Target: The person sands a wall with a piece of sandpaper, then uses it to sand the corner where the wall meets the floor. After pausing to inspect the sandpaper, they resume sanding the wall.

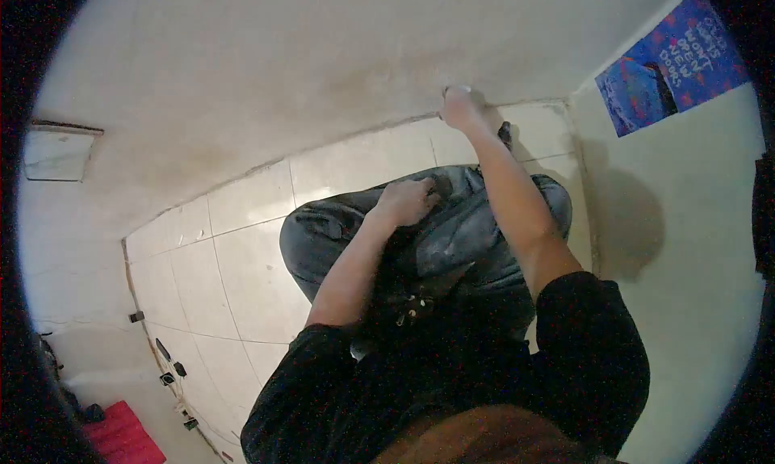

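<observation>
My right hand (462, 111) is closed and pressed to the base of the white wall (347, 52), just above the floor joint. A thin pale edge shows at its knuckles; I cannot tell what it belongs to. Beside that wrist, a small dark object (505, 133) lies near the floor tiles. My left hand (408, 202) rests with curled fingers on my crossed legs in dark, dust-marked trousers (452, 250). Its palm is hidden. Brownish, rubbed-looking patches mark the wall above the floor line.
Pale floor tiles (250, 254) run along the wall. A blue poster (670, 64) hangs on the right wall. At lower left are cables with small black plugs (168, 378) and a red cloth-like item (123, 436). A small framed panel (58, 155) is at far left.
</observation>
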